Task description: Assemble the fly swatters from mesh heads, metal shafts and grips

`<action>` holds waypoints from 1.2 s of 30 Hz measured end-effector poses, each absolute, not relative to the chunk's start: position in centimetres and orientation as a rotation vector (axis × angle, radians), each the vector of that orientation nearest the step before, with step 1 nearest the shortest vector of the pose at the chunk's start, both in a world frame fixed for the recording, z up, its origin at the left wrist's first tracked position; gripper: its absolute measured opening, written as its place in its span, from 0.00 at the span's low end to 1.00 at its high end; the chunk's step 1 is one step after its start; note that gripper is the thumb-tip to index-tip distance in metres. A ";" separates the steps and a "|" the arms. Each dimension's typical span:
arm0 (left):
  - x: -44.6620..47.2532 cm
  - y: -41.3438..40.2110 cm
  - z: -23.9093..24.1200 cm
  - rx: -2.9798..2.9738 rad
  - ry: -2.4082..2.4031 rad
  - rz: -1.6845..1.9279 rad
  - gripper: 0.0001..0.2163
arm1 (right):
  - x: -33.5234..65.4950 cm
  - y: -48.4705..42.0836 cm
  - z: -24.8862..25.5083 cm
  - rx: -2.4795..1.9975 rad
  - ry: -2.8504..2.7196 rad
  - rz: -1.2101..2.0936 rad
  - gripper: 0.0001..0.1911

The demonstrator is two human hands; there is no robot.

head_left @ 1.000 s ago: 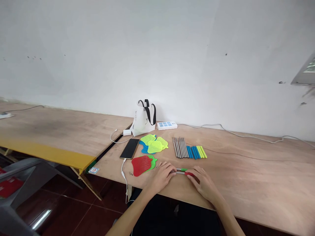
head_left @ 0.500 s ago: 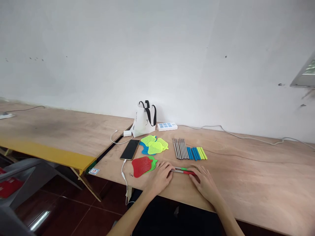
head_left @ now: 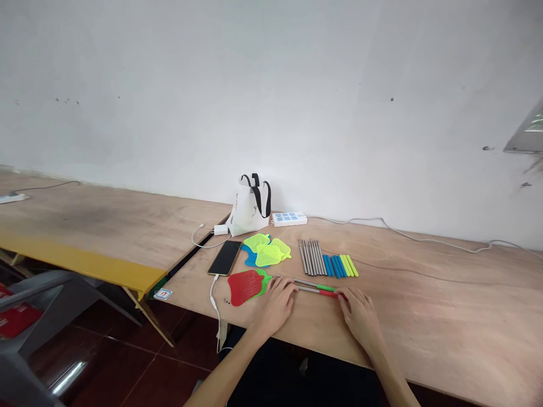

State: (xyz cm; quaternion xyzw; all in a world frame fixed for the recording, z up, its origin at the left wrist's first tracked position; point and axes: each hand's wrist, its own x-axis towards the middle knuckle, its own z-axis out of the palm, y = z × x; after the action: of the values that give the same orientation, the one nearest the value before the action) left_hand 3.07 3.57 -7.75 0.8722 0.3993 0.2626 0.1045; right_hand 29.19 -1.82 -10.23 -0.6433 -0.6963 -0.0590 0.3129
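Observation:
Two fly swatters lie side by side near the table's front edge, a red mesh head (head_left: 242, 286) over a green mesh head (head_left: 265, 276). Their thin metal rods (head_left: 306, 285) run right to a green handle (head_left: 326, 288) and a red handle (head_left: 329, 293). My left hand (head_left: 275, 304) lies over the rods just right of the heads, fingers pressing them. My right hand (head_left: 358, 314) is at the far end, fingertips on the tip of the red handle.
Behind lie loose yellow-green and blue swatter heads (head_left: 267, 252), a row of rods with blue and yellow handles (head_left: 327, 264), a phone (head_left: 224, 258) on a white cable, a white bag (head_left: 250, 207) and a power strip (head_left: 289, 218). A gap separates the yellow-edged table (head_left: 106, 270) on the left.
My right hand has slid right along the table with the handles, and the metal rods now show much longer between my hands. My left hand has stayed near the heads.

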 end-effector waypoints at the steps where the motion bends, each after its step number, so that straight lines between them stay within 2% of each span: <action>1: 3.0 3.6 -7.7 2.572 1.191 0.776 0.16 | 29.2 -1.8 -10.3 -1.707 -1.832 -0.157 0.16; 4: 2.8 3.8 -7.6 2.591 1.228 0.794 0.16 | 29.2 -1.9 -10.4 -1.734 -1.841 -0.163 0.16; 11: 1.9 4.6 -7.8 2.675 1.221 0.690 0.18 | 29.2 -1.9 -10.7 -1.799 -1.882 -0.224 0.25; 19: 1.7 4.9 -7.5 2.652 1.268 0.761 0.13 | 30.9 -1.4 -11.9 -1.783 -1.954 -0.216 0.30; 22: 1.7 4.9 -7.4 2.638 1.358 0.766 0.11 | 31.2 -1.4 -12.1 -1.753 -1.966 -0.222 0.30; 30: 1.9 5.0 -8.3 2.658 1.386 0.737 0.18 | 31.0 -1.4 -12.3 -1.746 -1.961 -0.269 0.30; 36: 1.9 5.0 -8.2 2.682 1.391 0.730 0.16 | 31.0 -1.5 -12.2 -1.762 -1.956 -0.269 0.27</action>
State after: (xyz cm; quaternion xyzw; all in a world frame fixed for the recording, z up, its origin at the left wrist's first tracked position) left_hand 1.87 5.05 -8.25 0.8628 0.4474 0.2348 0.0168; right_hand 30.98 -1.48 -12.22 -0.6454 -0.7167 -0.0986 0.2451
